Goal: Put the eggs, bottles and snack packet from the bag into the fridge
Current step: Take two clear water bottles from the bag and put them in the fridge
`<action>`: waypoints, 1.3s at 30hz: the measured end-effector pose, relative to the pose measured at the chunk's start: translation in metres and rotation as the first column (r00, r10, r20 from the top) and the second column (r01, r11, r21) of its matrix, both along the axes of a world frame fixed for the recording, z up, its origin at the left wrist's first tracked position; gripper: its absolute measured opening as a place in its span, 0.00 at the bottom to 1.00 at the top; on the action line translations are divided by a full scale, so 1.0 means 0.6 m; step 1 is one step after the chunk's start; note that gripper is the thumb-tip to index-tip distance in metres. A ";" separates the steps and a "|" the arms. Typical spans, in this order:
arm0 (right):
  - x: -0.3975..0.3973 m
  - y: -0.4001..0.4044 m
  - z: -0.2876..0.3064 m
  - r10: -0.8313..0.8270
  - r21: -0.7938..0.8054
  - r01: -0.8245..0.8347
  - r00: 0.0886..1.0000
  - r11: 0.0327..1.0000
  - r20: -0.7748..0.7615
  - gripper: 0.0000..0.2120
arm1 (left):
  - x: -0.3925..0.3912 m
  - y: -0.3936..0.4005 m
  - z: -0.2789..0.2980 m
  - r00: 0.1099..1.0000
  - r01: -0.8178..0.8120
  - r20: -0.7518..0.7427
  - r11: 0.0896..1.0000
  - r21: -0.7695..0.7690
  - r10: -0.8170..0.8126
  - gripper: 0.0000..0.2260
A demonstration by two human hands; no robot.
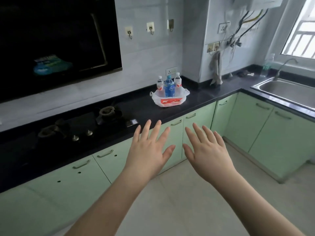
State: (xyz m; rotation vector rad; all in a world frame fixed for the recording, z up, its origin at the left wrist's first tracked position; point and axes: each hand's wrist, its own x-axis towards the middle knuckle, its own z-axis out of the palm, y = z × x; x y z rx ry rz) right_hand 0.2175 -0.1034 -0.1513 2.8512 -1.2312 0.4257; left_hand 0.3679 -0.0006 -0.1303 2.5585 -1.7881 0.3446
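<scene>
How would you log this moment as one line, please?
stage: start | left hand: open, empty | right hand: open, empty | bag: on counter, three bottles upright

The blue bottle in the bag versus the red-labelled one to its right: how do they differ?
The blue bottle is blue all over and wider; the right bottle is clear with a red-and-white label and slimmer. The blue bottle has a blue cap, the right bottle a white one. Both stand upright in the white bag on the counter.
</scene>
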 end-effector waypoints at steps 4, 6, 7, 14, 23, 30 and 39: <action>0.006 -0.031 -0.006 -0.030 0.018 0.030 1.000 0.999 0.006 0.32 | 0.007 -0.039 -0.007 1.000 0.006 -0.002 1.000 0.030 -0.006 0.32; 0.020 -0.042 -0.009 -0.029 0.029 0.029 1.000 0.999 0.004 0.32 | 0.021 -0.052 -0.012 1.000 0.015 0.003 0.999 0.045 -0.015 0.31; 0.030 -0.048 -0.010 -0.026 0.031 0.026 1.000 0.999 0.000 0.33 | 0.031 -0.059 -0.014 1.000 0.017 0.002 0.999 0.043 -0.017 0.31; 0.121 -0.091 -0.004 -0.042 -0.013 0.042 0.999 0.999 -0.008 0.33 | 0.120 -0.113 -0.019 0.999 0.038 -0.033 0.999 -0.011 -0.039 0.32; 0.232 -0.148 0.003 -0.087 -0.040 0.086 0.996 0.996 -0.031 0.31 | 0.247 -0.177 -0.008 0.995 0.059 -0.077 0.998 -0.032 -0.061 0.27; 0.268 -0.225 -0.011 -0.107 -0.040 0.105 0.993 0.994 -0.049 0.31 | 0.284 -0.269 -0.011 0.992 0.070 -0.100 0.996 -0.063 -0.076 0.31; 0.255 -0.420 -0.032 -0.112 -0.010 0.112 0.994 0.994 0.013 0.28 | 0.271 -0.462 -0.022 0.995 0.078 -0.054 0.997 -0.003 -0.078 0.30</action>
